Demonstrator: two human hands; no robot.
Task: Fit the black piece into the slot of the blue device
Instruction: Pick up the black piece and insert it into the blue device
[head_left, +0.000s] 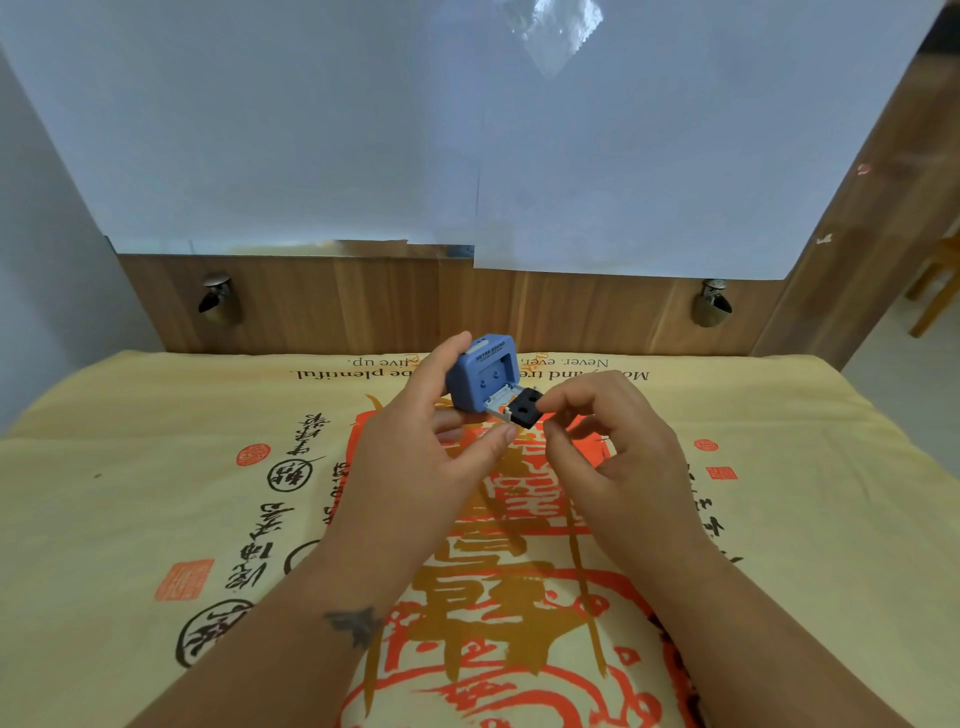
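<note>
A small blue device (480, 371) with a white flap hanging open at its lower front is held above the table by my left hand (415, 447), index finger over its top and thumb below the flap. A small black piece (525, 408) with two holes, shaped like a tiny cassette, sits at the flap's right edge, touching it. My right hand (608, 452) pinches the black piece by its right side between thumb and index finger. The slot behind the flap faces me and shows two small pegs.
A yellow cloth (156, 467) with orange and black printed characters covers the table. Behind it stands a wooden panel (363, 306) with two metal knobs, and white paper (311, 130) hangs above. A wooden post stands at the right.
</note>
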